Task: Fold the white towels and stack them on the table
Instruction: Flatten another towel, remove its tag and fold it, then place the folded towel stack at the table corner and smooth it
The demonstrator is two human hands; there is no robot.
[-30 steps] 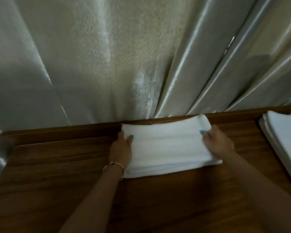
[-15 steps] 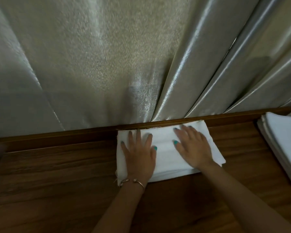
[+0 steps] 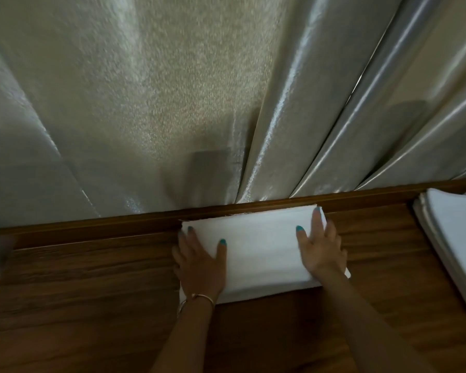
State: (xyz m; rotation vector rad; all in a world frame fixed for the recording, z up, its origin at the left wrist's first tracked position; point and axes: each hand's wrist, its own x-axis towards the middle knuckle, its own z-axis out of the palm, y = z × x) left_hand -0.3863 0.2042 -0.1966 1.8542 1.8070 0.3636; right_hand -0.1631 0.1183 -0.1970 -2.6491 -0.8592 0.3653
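Pressing: your hands lie flat, fingers spread, clamped on nothing.
Left hand (image 3: 199, 265): on the folded towel's (image 3: 261, 251) 9 o'clock end.
Right hand (image 3: 319, 249): on its 3 o'clock end.
Towel: on the table (image 3: 92, 305), at its far rim beside the curtain (image 3: 172, 103).
Stack (image 3: 455, 238): white towels at 3 o'clock, apart.

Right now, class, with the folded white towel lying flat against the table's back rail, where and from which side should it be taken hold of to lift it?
Grip the folded white towel at its two short ends, where the left hand and right hand rest. It lies flat and layered; coming from both sides should keep the layers together.
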